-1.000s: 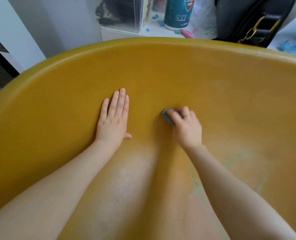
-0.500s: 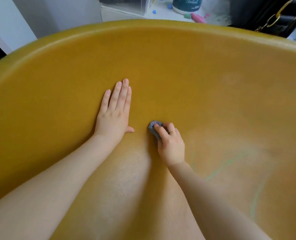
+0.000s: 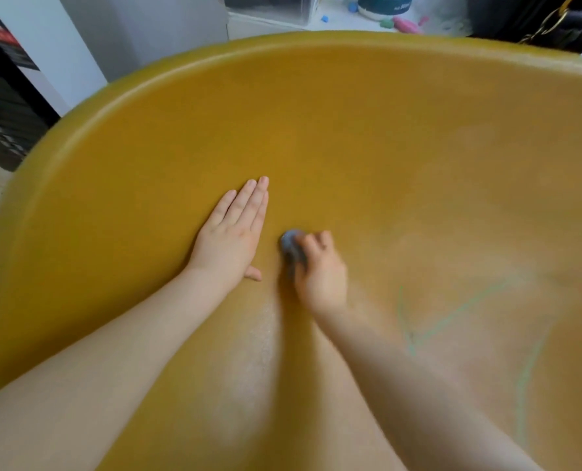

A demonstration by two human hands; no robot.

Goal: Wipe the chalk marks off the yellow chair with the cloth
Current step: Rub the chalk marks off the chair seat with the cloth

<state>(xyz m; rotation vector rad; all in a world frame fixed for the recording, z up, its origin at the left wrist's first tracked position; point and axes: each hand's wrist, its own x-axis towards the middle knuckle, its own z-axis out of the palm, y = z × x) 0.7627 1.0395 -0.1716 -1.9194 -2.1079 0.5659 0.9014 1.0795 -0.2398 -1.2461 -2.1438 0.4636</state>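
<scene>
Chair (image 3: 350, 137) fills view, yellow shell curving far & left. Left hand (image 3: 230, 237) flat on seat, fingers straight & together, thumb out to near side. Right hand (image 3: 320, 273) just right of it, fingers curled round small grey cloth (image 3: 291, 248), pressing it on chair; blurred. Green chalk marks (image 3: 452, 314) on seat near-right, apart from cloth. Faint pale smears right of hand. Teal tub (image 3: 383, 5) & small bits on white shelf far behind.

Home (chalk-strewn shelf (image 3: 344, 18), handbag (image 3: 534, 22))

Left hand (image 3: 230, 236) flat, fingers straight; right hand (image 3: 320, 270) curled
</scene>
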